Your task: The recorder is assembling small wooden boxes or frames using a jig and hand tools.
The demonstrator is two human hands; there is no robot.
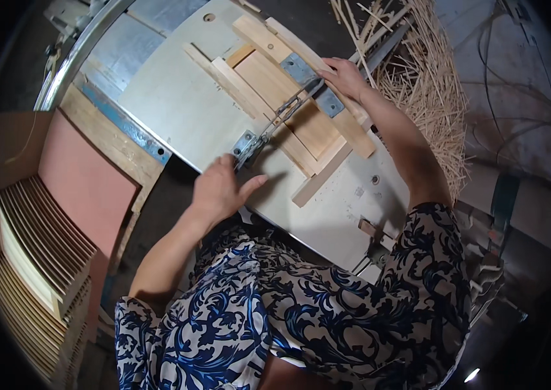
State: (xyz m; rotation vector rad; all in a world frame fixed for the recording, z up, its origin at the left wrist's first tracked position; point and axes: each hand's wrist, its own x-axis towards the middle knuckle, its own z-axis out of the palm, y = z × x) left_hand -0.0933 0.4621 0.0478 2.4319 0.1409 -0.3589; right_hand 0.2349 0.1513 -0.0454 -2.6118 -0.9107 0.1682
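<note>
Your left hand point(219, 190), thumb spread wide, is at the near end of a metal linkage point(261, 140); whether it grips the metal is hard to tell. Your right hand point(347, 79) curls over the right edge of a wooden jig point(319, 129) lying on the pale table point(174, 94). If the linkage slips, it could pinch your left hand.

We can make out no readable text, label, brand name, number or sign on any of the surfaces that show anywhere in this head view.
</note>
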